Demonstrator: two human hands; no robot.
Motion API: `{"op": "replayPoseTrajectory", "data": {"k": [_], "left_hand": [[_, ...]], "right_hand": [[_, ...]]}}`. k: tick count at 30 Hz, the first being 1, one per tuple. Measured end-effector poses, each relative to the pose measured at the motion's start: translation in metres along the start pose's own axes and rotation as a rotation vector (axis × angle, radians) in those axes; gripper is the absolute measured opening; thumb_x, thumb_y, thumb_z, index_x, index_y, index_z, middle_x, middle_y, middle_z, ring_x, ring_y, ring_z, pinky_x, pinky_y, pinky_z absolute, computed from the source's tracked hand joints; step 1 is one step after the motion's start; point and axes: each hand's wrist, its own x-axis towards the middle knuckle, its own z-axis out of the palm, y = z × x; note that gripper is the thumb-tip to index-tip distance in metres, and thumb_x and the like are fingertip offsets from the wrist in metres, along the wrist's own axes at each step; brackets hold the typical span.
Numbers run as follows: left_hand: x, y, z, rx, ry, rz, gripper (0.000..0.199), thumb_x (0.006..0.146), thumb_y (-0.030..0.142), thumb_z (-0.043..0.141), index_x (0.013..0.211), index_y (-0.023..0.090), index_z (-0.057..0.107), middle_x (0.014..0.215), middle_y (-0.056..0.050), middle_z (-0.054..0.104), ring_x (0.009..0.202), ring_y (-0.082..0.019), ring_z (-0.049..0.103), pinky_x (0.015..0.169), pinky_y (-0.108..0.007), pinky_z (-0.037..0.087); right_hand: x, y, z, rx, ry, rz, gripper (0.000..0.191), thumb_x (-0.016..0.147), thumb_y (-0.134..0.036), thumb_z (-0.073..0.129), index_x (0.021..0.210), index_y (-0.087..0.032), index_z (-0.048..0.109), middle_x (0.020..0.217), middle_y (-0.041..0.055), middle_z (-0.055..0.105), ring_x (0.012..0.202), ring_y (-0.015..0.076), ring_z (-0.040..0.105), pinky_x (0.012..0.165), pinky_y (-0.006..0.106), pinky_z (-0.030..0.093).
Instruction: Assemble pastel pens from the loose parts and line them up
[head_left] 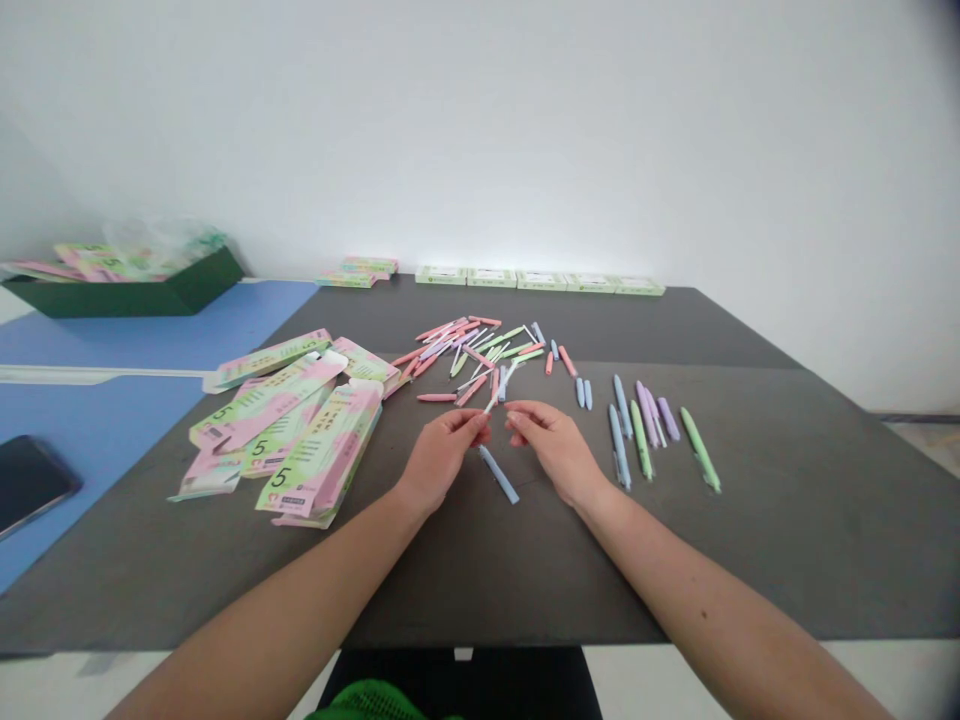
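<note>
The left hand (442, 458) pinches a slender white pen part (491, 402); the right hand (555, 450) curls just beside it, its hold unclear, above a pale blue pen (499, 475) on the desk (570, 590).

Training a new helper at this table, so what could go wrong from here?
The thin white piece pinched in the left hand could slip into the loose pile of pen parts just ahead and be hard to pick out. The right hand is close beside it, above a blue pen lying on the dark table, so a wrist might nudge that pen, which looks round and may roll.
</note>
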Motion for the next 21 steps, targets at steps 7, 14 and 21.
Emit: {"op": "replayPoseTrajectory", "data": {"k": [7,14,21], "left_hand": [[0.011,-0.006,-0.006,-0.228,0.186,-0.070,0.027,0.065,0.038,0.071,0.077,0.014,0.066,0.072,-0.001,0.063,0.067,-0.010,0.057,0.069,-0.023,0.044],[0.008,-0.005,-0.004,-0.308,0.119,-0.121,0.028,0.066,0.036,0.072,0.079,0.013,0.065,0.071,-0.001,0.062,0.066,-0.007,0.056,0.067,-0.021,0.044],[0.006,-0.001,-0.003,-0.322,0.060,-0.109,0.028,0.066,0.037,0.072,0.081,0.014,0.066,0.072,0.000,0.062,0.066,-0.007,0.056,0.069,-0.021,0.045]], "right_hand": [[-0.004,-0.014,-0.001,-0.926,-0.184,-0.013,0.032,0.081,-0.045,0.049,0.073,-0.020,0.067,0.073,0.0070,0.068,0.070,0.0205,0.060,0.060,0.029,0.038],[-0.015,-0.011,0.013,-1.064,-0.350,0.019,0.020,0.074,-0.032,0.055,0.062,-0.017,0.062,0.068,0.0099,0.065,0.067,0.0214,0.060,0.057,0.029,0.036],[-0.002,-0.022,-0.012,0.449,-0.408,0.616,0.022,0.076,-0.036,0.054,0.065,-0.017,0.052,0.048,-0.0066,0.045,0.037,0.0046,0.034,0.039,0.016,0.031]]}}
